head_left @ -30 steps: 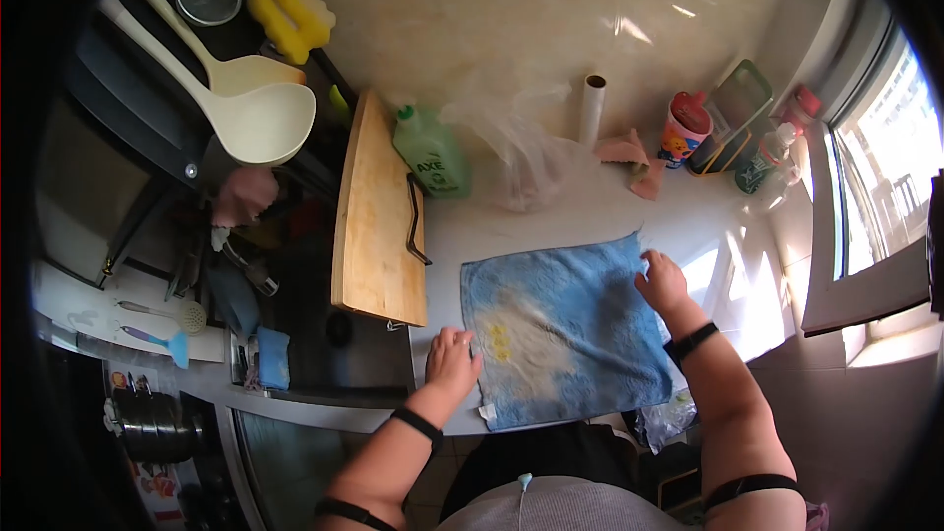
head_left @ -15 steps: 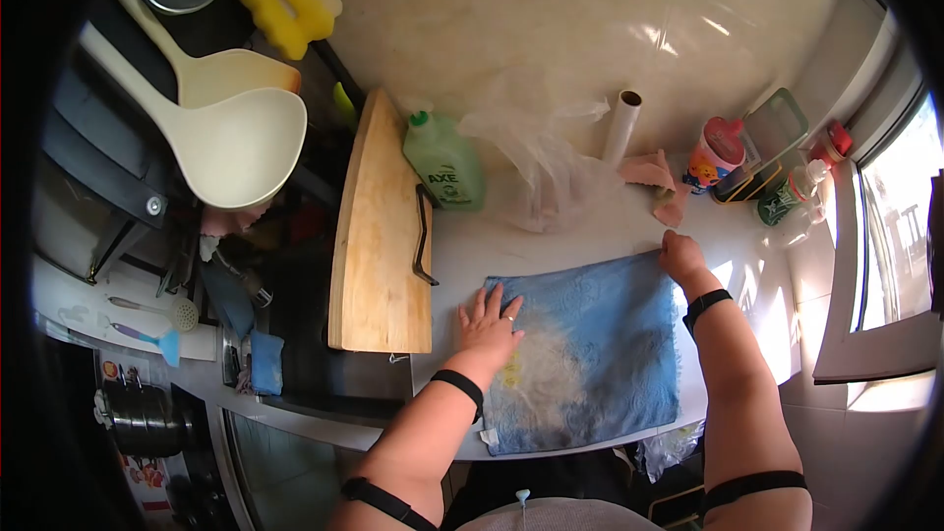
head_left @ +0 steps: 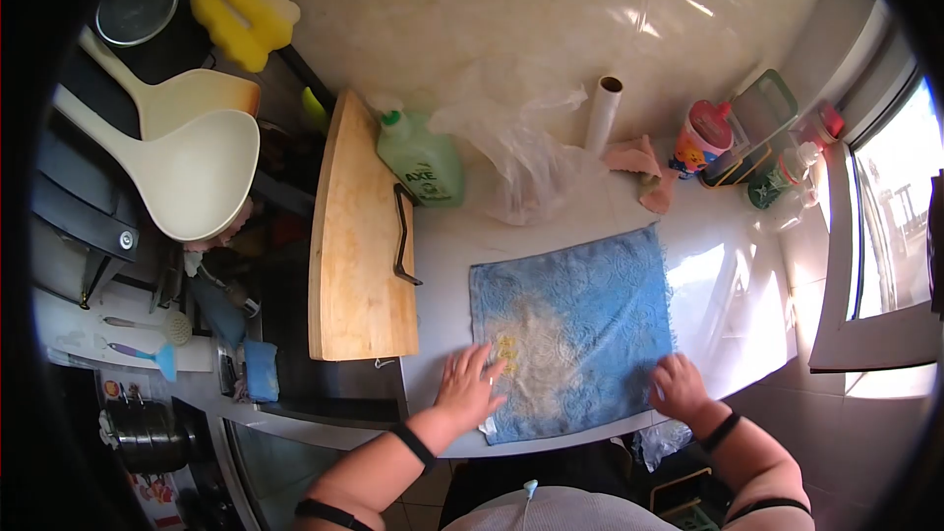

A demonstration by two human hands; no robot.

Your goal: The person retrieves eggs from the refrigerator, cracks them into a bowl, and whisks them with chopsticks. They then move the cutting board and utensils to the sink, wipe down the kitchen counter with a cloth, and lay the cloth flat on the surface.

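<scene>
A blue towel point(head_left: 600, 305) with a pale, worn patch and yellow marks lies spread flat on the white counter. My left hand point(head_left: 469, 383) rests with fingers apart on the towel's left edge, close to its near corner. At the opposite edge, low on the right side, my right hand point(head_left: 680, 388) has its fingers curled closed over the towel's border. The fingertips there are partly hidden.
A wooden board point(head_left: 359, 236) with a black handle stands left of the towel. Behind are a green AXE bottle point(head_left: 421, 162), a clear plastic bag point(head_left: 521, 167), a white roll point(head_left: 603, 118), pink cloth point(head_left: 644, 167) and a colourful cup point(head_left: 701, 138). A ladle point(head_left: 202, 172) hangs left.
My right hand has left the towel's far right corner and come down its right edge toward me. My left hand has slid nearer along the left edge. The view has shifted slightly.
</scene>
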